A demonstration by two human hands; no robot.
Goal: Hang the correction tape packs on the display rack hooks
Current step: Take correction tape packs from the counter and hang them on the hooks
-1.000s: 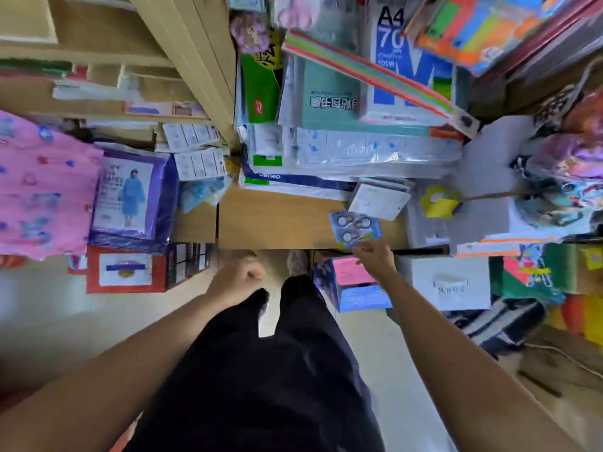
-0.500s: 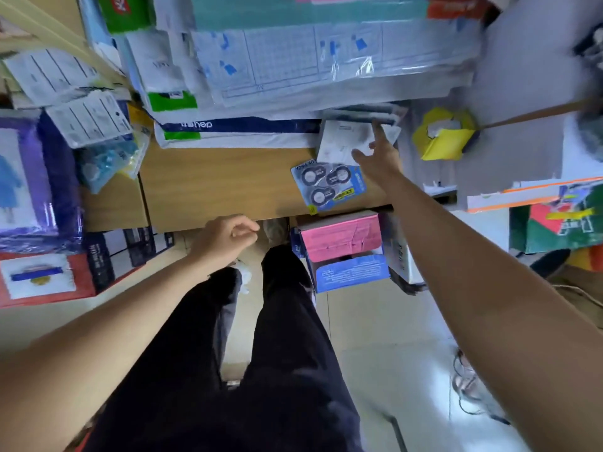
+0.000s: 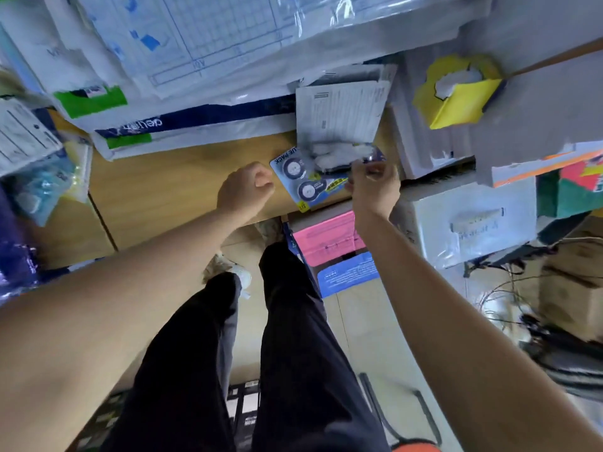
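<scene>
A blue correction tape pack (image 3: 298, 185) with two round tapes lies face up near the front edge of the wooden table (image 3: 169, 187). My right hand (image 3: 372, 185) pinches the near edge of a second correction tape pack (image 3: 339, 125). That pack shows its white printed back and partly overlaps the blue one. Behind it sits a small stack of similar packs (image 3: 362, 73). My left hand (image 3: 248, 189) hovers just left of the blue pack, its fingers curled and holding nothing. No display rack hooks are in view.
Large paper packs and plastic-wrapped sheets (image 3: 195, 53) crowd the back of the table. A yellow tissue box (image 3: 456, 99) sits at the right on white boxes. Pink and blue boxes (image 3: 329, 243) stand under the table edge beside my legs. Cables (image 3: 509, 295) lie on the floor at right.
The view has moved closer to the table. My right hand drew back from the stack with a white-backed pack in its fingers. My left hand rose to the table beside the blue pack.
</scene>
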